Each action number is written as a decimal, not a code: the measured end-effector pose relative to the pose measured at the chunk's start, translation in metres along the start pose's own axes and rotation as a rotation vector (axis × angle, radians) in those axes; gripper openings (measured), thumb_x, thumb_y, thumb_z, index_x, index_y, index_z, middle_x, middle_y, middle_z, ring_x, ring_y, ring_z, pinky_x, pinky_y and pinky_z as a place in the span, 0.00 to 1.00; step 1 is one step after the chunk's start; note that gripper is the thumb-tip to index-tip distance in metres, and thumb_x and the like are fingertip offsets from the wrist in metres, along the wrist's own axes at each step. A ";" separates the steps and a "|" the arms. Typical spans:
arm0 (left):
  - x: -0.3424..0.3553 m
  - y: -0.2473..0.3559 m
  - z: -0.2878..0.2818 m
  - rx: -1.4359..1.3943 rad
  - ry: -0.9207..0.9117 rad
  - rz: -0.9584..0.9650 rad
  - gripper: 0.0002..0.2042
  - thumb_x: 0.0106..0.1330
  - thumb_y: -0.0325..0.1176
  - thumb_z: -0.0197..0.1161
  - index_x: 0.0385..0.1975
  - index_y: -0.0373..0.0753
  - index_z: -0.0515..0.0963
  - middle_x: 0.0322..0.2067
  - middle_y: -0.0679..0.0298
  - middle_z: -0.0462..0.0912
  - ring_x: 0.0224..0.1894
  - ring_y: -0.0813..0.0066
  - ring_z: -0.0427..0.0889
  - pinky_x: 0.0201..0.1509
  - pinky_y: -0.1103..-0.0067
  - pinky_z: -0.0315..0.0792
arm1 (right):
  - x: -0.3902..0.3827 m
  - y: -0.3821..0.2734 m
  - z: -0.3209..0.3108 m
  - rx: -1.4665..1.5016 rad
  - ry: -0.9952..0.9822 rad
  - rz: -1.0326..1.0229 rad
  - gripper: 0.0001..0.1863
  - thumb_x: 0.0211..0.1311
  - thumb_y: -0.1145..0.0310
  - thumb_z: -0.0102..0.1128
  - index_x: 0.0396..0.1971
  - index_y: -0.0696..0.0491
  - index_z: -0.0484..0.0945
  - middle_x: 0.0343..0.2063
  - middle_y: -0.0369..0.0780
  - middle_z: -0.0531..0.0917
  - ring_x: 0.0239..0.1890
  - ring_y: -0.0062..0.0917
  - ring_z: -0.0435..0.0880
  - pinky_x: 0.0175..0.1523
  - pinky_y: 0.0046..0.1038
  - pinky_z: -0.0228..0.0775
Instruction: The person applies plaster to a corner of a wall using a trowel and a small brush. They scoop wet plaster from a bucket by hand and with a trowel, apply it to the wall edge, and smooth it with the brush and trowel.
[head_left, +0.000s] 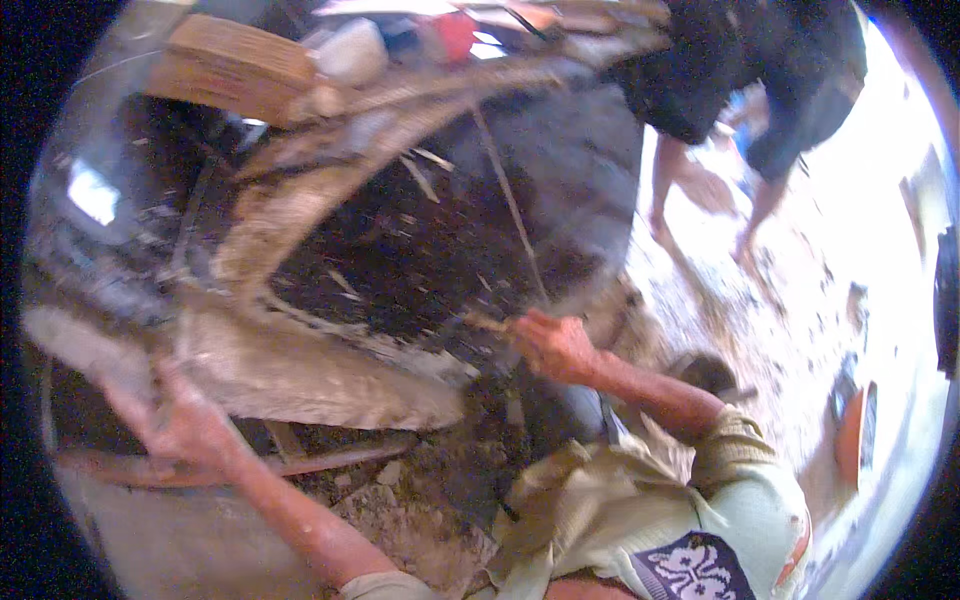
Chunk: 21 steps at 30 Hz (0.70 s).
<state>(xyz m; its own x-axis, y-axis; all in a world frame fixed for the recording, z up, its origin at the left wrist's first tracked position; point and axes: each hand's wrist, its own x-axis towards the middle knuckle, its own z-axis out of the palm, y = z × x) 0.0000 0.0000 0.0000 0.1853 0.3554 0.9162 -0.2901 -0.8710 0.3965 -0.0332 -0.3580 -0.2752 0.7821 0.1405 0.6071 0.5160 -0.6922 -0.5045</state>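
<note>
We look down on our own two bare arms, which come in from the near edge over a cluttered, dusty work area. The picture is blurred, so fine detail is hard to read.

Our left hand (185,425) reaches out at the near left with the fingers spread apart. It lies over a reddish strip of wood (330,458) that runs left to right. We cannot tell whether it grips anything. Just beyond it lies a pale, dusty slab (310,375) with a rough edge.

Our right hand (553,345) is in the middle of the view, with the fingers curled together around the near end of a thin stick (510,205). The stick runs away from the hand toward the far side, crossing a large dark sheet (560,180) that fills the centre. A curved wooden frame (290,205), pale and dusty, bends along the left of the dark sheet.

At the far left sits a brown wooden block (235,65), with a whitish container (350,50) just beside it and a red object (455,35) further right.

At the far right another person (740,70) in dark clothing stands barefoot on bright, littered ground (800,330), well apart from our hands. Our pale sleeve (750,480) shows at the near right.
</note>
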 end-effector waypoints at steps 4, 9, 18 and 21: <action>-0.025 0.031 -0.019 0.369 0.106 0.120 0.31 0.57 0.41 0.71 0.60 0.35 0.71 0.57 0.54 0.76 0.59 0.60 0.73 0.67 0.69 0.63 | -0.116 0.099 0.026 -0.108 -0.279 0.572 0.15 0.56 0.66 0.57 0.45 0.50 0.78 0.39 0.49 0.81 0.37 0.48 0.81 0.40 0.45 0.75; -0.002 0.008 -0.016 0.175 0.101 0.273 0.31 0.56 0.40 0.71 0.59 0.34 0.71 0.57 0.50 0.76 0.55 0.57 0.77 0.59 0.69 0.71 | -0.196 0.136 0.057 -0.195 -0.409 0.996 0.15 0.52 0.62 0.60 0.40 0.51 0.78 0.38 0.48 0.82 0.42 0.49 0.81 0.43 0.46 0.74; 0.003 0.005 -0.020 0.357 0.096 0.171 0.33 0.55 0.40 0.73 0.59 0.31 0.70 0.58 0.48 0.73 0.57 0.57 0.76 0.61 0.67 0.71 | -0.275 0.252 0.171 -0.219 0.177 0.967 0.16 0.57 0.59 0.58 0.40 0.54 0.74 0.37 0.50 0.82 0.44 0.49 0.80 0.46 0.46 0.73; 0.009 -0.002 -0.019 0.440 0.102 0.315 0.31 0.61 0.51 0.62 0.62 0.40 0.70 0.57 0.55 0.77 0.57 0.58 0.77 0.64 0.71 0.65 | -0.264 0.258 0.169 -0.133 -0.157 1.263 0.17 0.55 0.58 0.60 0.39 0.54 0.77 0.37 0.51 0.83 0.40 0.49 0.82 0.46 0.45 0.75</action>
<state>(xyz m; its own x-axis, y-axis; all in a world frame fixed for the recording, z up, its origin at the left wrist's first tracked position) -0.0158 0.0109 0.0082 0.0545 0.0666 0.9963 0.1071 -0.9924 0.0605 -0.0478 -0.4537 -0.6699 0.7385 -0.5879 -0.3301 -0.6437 -0.4689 -0.6048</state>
